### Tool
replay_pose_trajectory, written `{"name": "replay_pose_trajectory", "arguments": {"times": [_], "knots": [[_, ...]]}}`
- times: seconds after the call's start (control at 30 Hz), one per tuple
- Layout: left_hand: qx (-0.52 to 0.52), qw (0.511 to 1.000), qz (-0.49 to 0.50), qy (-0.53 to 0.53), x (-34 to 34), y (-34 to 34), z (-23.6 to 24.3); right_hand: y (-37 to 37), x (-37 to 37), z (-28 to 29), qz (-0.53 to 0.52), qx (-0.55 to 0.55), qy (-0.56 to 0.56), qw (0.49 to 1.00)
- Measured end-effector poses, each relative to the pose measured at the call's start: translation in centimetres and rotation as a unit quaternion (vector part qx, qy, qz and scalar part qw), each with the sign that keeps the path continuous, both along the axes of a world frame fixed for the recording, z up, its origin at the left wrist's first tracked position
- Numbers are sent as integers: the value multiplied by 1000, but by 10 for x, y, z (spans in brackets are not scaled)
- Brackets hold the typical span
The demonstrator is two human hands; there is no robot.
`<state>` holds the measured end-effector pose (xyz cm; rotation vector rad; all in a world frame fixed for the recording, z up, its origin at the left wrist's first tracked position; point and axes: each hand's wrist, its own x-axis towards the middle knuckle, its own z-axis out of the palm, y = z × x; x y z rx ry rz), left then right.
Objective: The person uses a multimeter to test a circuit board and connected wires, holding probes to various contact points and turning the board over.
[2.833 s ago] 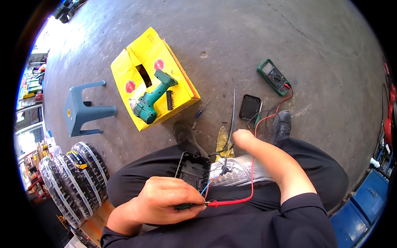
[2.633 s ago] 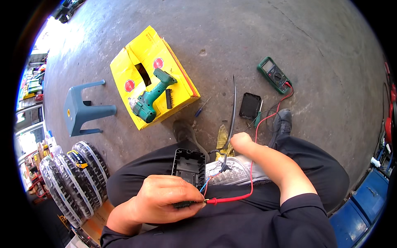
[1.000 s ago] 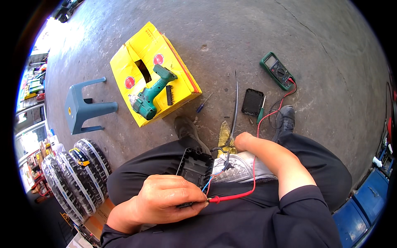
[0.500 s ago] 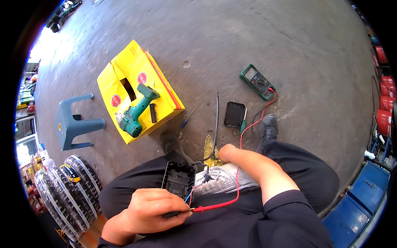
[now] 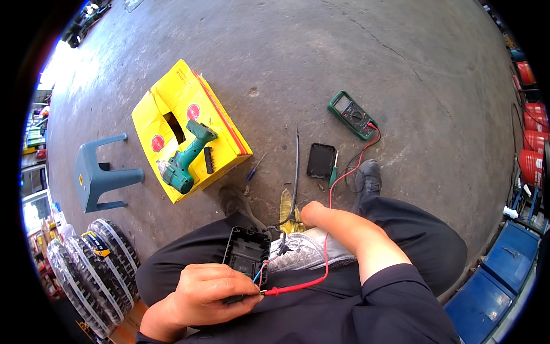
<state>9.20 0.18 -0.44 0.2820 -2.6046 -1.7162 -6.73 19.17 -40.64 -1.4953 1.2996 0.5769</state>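
Observation:
My left hand (image 5: 215,292) is closed in a pinch at the metal tip of a red test probe (image 5: 292,288). Thin blue and reddish wires (image 5: 260,272) run to the same fingertips. Beneath and beyond that hand lies an open black plastic housing (image 5: 246,252) on my lap. My right hand (image 5: 312,214) is curled closed beside a black cable (image 5: 296,178); its fingers are turned away, so what they hold is hidden. The probe's red lead passes under my right forearm to a green multimeter (image 5: 353,116) on the floor.
Left of my feet, a yellow carton (image 5: 220,126) carries a green cordless power tool (image 5: 186,157). A black cover (image 5: 321,160), a green-handled screwdriver (image 5: 334,176) and a blue-handled screwdriver (image 5: 252,172) lie on the floor. A blue stool (image 5: 97,175), tyres (image 5: 94,281) and blue boxes (image 5: 481,304) stand around.
The whole view has shifted slightly. Both hands, the probe and the housing keep nearly the same places relative to each other.

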Motion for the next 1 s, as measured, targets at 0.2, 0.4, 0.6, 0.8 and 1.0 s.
{"name": "replay_pose_trajectory", "arguments": {"times": [0.2, 0.4, 0.6, 0.8, 1.0], "knots": [[3, 1000, 2, 2, 0, 0, -1, 1, -1, -1, 12, -1, -1, 1000], [3, 1000, 2, 3, 1, 0, -2, 0, 0, 0, 12, 6, 6, 1000], [3, 1000, -1, 5, 0, 0, -1, 1, 1, -3, 23, 8, 9, 1000], [3, 1000, -5, 6, 1, -1, -1, 0, 2, -3, 4, 8, 11, 1000], [7, 1000, -3, 3, -1, 0, -2, 1, 0, -3, 7, 13, 13, 1000]]}}
